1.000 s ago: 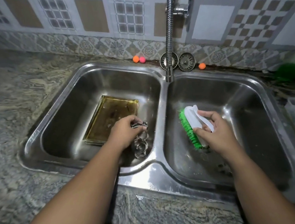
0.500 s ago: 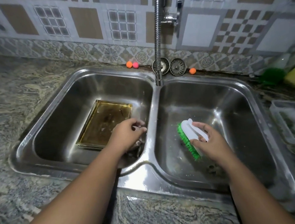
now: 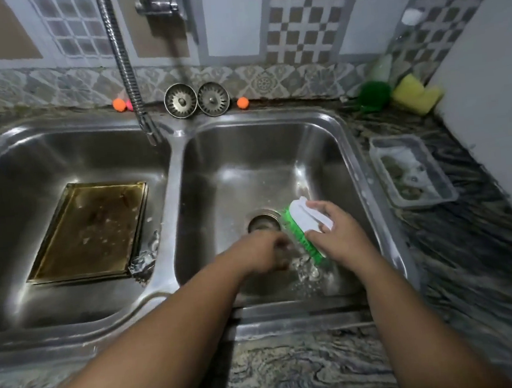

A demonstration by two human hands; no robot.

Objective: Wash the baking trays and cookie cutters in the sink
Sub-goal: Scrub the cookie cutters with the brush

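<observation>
A dirty golden baking tray (image 3: 90, 230) lies flat in the left basin of the steel double sink (image 3: 170, 182). More metal cookie cutters (image 3: 144, 262) sit at that basin's near right corner. My left hand (image 3: 263, 252), blurred, is over the right basin and grips a metal cookie cutter (image 3: 306, 266) that shows just past its fingers. My right hand (image 3: 342, 235) grips a scrub brush (image 3: 304, 217) with a white handle and green bristles. The bristles are against the cutter.
A flexible tap hose (image 3: 126, 66) hangs over the divider. Two strainers (image 3: 181, 100) and small orange balls (image 3: 242, 102) line the back ledge. A green scourer (image 3: 374, 90), a yellow sponge (image 3: 416, 93) and a clear soapy tub (image 3: 410, 171) sit right. The open drain (image 3: 263, 222) is under my hands.
My left hand has lifted a cookie cutter out of the left basin and carried it right, to the brush in the right basin. The view has shifted right.
</observation>
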